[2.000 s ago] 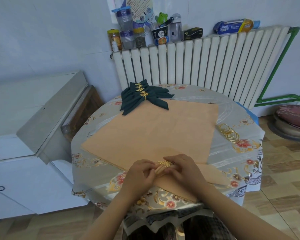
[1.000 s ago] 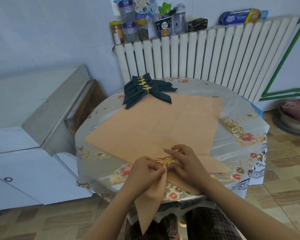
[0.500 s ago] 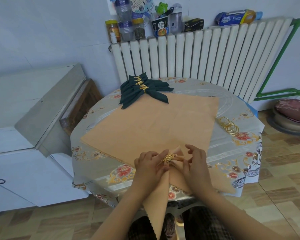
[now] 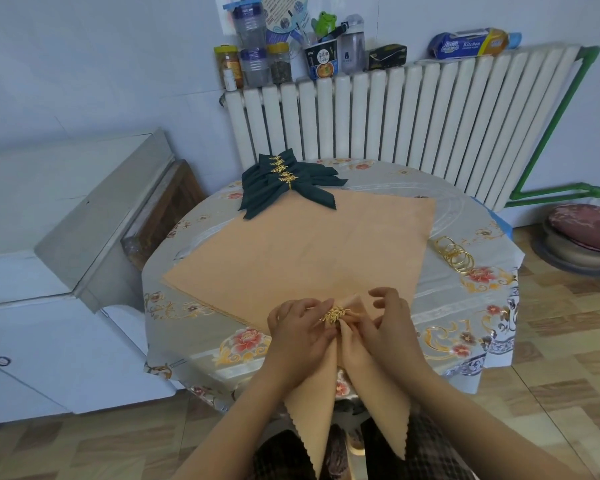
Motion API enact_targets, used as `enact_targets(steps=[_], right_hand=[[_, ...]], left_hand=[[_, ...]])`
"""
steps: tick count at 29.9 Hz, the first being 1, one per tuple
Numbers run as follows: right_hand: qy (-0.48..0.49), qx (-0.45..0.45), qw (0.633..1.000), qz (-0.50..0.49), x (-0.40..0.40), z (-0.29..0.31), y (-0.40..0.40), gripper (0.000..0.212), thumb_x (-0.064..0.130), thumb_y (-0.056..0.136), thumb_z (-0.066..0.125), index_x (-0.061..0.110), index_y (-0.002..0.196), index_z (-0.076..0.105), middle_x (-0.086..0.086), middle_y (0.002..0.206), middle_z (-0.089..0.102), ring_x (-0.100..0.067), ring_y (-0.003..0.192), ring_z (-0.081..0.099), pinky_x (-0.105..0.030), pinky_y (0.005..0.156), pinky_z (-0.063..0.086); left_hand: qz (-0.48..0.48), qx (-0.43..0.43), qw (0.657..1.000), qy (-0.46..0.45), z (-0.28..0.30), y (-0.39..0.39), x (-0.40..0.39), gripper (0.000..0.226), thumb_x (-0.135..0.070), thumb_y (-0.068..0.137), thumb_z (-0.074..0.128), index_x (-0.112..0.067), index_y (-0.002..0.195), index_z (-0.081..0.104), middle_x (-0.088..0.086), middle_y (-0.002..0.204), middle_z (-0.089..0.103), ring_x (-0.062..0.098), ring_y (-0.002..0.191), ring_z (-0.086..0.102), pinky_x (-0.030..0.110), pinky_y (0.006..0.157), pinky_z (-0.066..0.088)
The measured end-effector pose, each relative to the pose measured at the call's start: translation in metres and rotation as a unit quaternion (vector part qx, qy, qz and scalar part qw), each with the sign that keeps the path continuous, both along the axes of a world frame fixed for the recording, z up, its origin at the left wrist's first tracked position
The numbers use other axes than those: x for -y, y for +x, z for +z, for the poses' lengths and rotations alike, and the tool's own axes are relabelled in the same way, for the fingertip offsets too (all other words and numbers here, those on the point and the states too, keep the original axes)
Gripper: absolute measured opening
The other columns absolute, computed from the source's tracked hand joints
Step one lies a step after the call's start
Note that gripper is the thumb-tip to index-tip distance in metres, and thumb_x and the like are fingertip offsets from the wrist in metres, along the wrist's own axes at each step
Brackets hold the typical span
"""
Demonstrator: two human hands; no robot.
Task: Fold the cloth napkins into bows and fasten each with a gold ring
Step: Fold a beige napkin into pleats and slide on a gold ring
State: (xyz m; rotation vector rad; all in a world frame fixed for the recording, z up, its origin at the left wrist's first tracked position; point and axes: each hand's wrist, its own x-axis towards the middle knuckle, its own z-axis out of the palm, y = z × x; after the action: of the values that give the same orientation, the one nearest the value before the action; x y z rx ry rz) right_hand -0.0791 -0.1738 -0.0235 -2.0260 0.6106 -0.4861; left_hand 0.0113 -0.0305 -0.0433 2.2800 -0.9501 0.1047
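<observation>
Head view has our left hand (image 4: pixel 300 336) pinching the gold ring (image 4: pixel 335 314) round the peach napkin (image 4: pixel 326 386), while our right hand (image 4: pixel 383 323) pinches the folded tip beyond it. Both hands meet at the table's (image 4: pixel 465 308) near edge; the napkin's long axis runs toward us, tails hanging off. Spare rings (image 4: pixel 454 258) lie right, green bows (image 4: pixel 284 183) far.

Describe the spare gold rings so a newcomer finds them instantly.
On the round table, look right of the big peach cloth. The spare gold rings lie loose in an overlapping row on the flowered tablecloth, plain hoops holding no cloth, unlike the leaf-trimmed rings on the dark green napkins.
</observation>
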Motion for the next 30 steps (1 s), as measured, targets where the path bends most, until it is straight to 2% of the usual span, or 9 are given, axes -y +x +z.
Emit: enact_targets(steps=[2,4,7,9,13,18,22,26,30], right_hand=[[-0.027,-0.007,1.000,0.016,0.005,0.000,0.006,0.033,0.024,0.094,0.053,0.022,0.127,0.046,-0.002,0.114,0.045,-0.013,0.087,0.052,-0.010,0.064,0.035],[-0.046,-0.015,0.999,0.024,0.005,-0.006,0.009,0.033,0.022,0.095,0.051,0.024,0.128,0.052,-0.003,0.112,0.051,-0.012,0.087,0.052,-0.018,0.073,0.036],[-0.030,-0.002,1.000,0.009,0.006,-0.011,0.009,0.032,0.019,0.093,0.054,0.024,0.124,0.058,-0.002,0.105,0.060,-0.011,0.085,0.053,-0.021,0.076,0.037],[-0.008,0.012,1.000,0.002,0.005,-0.011,0.009,0.031,0.017,0.092,0.057,0.025,0.121,0.060,0.000,0.098,0.064,-0.011,0.083,0.057,-0.021,0.075,0.040],[-0.008,0.020,1.000,0.000,0.002,-0.011,0.009,0.032,0.014,0.089,0.059,0.028,0.118,0.063,0.005,0.085,0.063,-0.002,0.070,0.055,-0.021,0.069,0.040],[-0.017,0.019,1.000,0.006,0.003,-0.012,0.012,0.032,0.015,0.090,0.059,0.031,0.117,0.063,0.006,0.081,0.063,0.000,0.069,0.053,-0.015,0.062,0.038],[-0.015,0.017,1.000,0.004,0.003,-0.012,0.010,0.032,0.013,0.089,0.060,0.030,0.116,0.063,0.008,0.080,0.063,0.000,0.070,0.055,-0.017,0.065,0.040],[-0.009,0.016,1.000,0.001,0.001,-0.011,0.010,0.031,0.013,0.089,0.060,0.030,0.115,0.064,0.011,0.075,0.061,0.001,0.069,0.054,-0.022,0.067,0.042],[-0.004,0.017,1.000,-0.002,0.000,-0.011,0.010,0.030,0.013,0.090,0.059,0.029,0.114,0.065,0.012,0.075,0.061,0.001,0.069,0.055,-0.020,0.066,0.041]], left_hand=[[0.003,0.025,0.999,-0.020,0.003,0.000,0.005,0.053,-0.057,0.081,0.040,-0.030,0.122,0.062,-0.012,0.121,0.058,0.005,0.118,0.046,0.040,0.109,0.022],[-0.010,0.038,0.999,-0.031,0.007,0.000,0.011,0.054,-0.059,0.083,0.045,-0.025,0.119,0.064,-0.011,0.119,0.064,0.007,0.112,0.055,0.037,0.105,0.031],[-0.037,-0.003,0.999,-0.022,0.014,0.001,0.015,0.062,-0.064,0.080,0.044,-0.025,0.124,0.062,-0.007,0.121,0.065,0.010,0.113,0.057,0.033,0.100,0.035],[-0.045,-0.028,0.998,-0.023,0.013,0.003,0.013,0.063,-0.064,0.077,0.042,-0.027,0.124,0.062,-0.008,0.120,0.064,0.010,0.115,0.054,0.031,0.100,0.031],[-0.059,-0.061,0.996,-0.030,0.007,0.007,0.008,0.058,-0.059,0.078,0.050,-0.027,0.125,0.060,-0.007,0.117,0.063,0.012,0.110,0.053,0.040,0.101,0.036],[-0.079,-0.073,0.993,-0.043,0.006,0.009,0.003,0.047,-0.033,0.084,0.064,-0.017,0.129,0.058,-0.002,0.111,0.058,0.014,0.106,0.049,0.043,0.100,0.038],[-0.107,-0.076,0.991,-0.029,0.006,0.014,-0.001,0.044,-0.017,0.089,0.060,-0.015,0.133,0.053,-0.003,0.111,0.054,0.002,0.103,0.041,0.049,0.115,0.018],[-0.119,-0.083,0.989,-0.001,0.009,0.015,-0.001,0.046,-0.010,0.092,0.055,-0.017,0.137,0.048,-0.001,0.113,0.051,0.008,0.110,0.043,0.039,0.118,-0.005],[-0.116,-0.065,0.991,0.022,0.012,0.012,-0.001,0.047,-0.008,0.093,0.053,-0.015,0.139,0.044,0.006,0.119,0.052,0.018,0.118,0.044,0.035,0.116,-0.010]])
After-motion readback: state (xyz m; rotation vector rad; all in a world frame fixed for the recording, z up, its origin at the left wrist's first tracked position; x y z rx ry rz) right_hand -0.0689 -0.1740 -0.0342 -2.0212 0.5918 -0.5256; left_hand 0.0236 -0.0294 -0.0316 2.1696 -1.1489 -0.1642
